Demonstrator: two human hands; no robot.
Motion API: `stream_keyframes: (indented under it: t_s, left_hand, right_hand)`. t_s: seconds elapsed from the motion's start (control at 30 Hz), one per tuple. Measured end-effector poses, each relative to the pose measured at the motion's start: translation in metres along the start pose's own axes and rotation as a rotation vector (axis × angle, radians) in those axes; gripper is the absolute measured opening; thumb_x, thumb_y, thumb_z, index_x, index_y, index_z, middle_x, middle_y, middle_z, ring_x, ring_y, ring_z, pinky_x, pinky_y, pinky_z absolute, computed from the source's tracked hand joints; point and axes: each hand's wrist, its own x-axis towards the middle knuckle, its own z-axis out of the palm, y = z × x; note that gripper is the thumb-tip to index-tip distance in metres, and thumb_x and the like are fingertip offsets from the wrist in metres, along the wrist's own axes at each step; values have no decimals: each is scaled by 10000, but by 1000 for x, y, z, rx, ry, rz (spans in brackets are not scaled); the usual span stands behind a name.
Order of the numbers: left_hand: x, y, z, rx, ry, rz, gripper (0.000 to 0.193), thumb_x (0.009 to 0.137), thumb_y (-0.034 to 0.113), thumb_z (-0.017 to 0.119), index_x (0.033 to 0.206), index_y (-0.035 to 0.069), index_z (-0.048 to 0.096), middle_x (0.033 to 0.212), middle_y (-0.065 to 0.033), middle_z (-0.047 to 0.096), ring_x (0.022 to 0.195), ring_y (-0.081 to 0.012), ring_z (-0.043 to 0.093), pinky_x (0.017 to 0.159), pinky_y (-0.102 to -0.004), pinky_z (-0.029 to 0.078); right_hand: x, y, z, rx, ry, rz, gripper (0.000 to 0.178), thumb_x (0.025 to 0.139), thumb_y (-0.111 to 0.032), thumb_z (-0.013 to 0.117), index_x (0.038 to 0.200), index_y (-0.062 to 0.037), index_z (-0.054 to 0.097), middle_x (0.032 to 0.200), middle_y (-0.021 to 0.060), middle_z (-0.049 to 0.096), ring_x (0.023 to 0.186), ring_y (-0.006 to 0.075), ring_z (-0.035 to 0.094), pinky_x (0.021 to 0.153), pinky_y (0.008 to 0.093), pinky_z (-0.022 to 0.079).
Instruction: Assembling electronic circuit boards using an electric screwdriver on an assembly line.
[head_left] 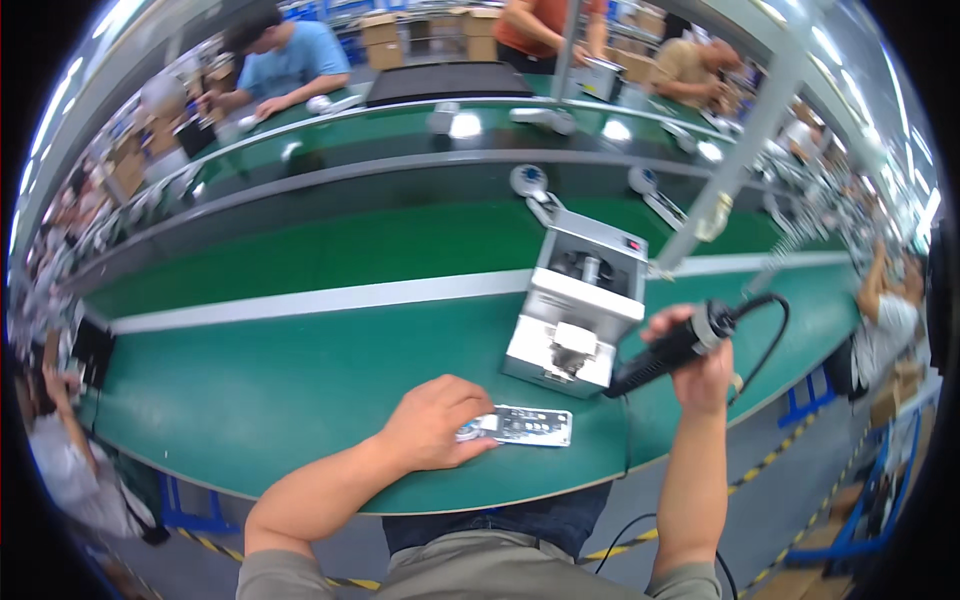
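Observation:
My left hand point(437, 425) rests on the green table, fingers curled around the round end of a small white housing point(545, 427) with a dark-and-white circuit part inside. The housing lies flat, its long end pointing right. My right hand point(706, 378) is wrapped round a black electric screwdriver point(668, 354) with a grey collar and a cable at its upper end. The screwdriver tilts down to the left, its tip close by the lower right side of a metal box-shaped screw feeder point(590, 300). Whether the tip touches the feeder, I cannot tell.
Behind the green table point(300, 380) runs a green conveyor belt point(400, 235) carrying white handheld parts point(530, 182). A grey post point(735, 150) rises behind the feeder. A black cable point(782, 340) loops at the right. Several people work across the line and at both sides.

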Motion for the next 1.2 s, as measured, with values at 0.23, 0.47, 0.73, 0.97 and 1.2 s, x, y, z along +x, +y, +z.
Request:
stream_keyframes:
  t_s: [0.23,0.47,0.73,0.97,1.2]
  left_hand:
    - [-7,-4,0,-58,-3,51,294,733,238,730,967,96,623,996,-30,599,858,-215,569,757,-305,479]
    - [-14,-8,1,-52,-26,26,285,759,258,702,976,102,606,1012,-25,576,884,-213,548,775,-312,468]
    - [-14,-11,5,-68,-34,43,285,757,261,698,963,102,584,1011,-28,552,876,-215,527,770,-321,463]
    - [-14,-12,7,-81,-29,41,295,749,260,700,966,101,580,1010,-29,541,875,-218,518,772,-326,458]
    - [-16,-11,6,-80,-31,51,316,734,252,705,977,96,575,1007,-40,524,881,-229,500,780,-342,452]
  right_hand:
    - [-1,-3,23,117,-93,16,568,705,-404,776,1023,-53,463,859,146,587,682,239,617,629,315,540]
    - [-7,-9,31,272,-194,177,518,719,-354,775,1001,-61,454,764,120,586,559,217,596,536,288,520]
    - [-11,6,17,107,-221,73,458,784,-341,720,1033,-41,479,689,78,571,528,188,564,530,284,506]
    - [-9,5,20,228,-146,37,485,761,-317,765,1040,-29,493,657,65,564,511,173,542,527,285,504]
    - [-2,11,13,171,-109,-12,472,788,-343,715,1052,-32,478,635,35,527,492,135,505,485,257,460]
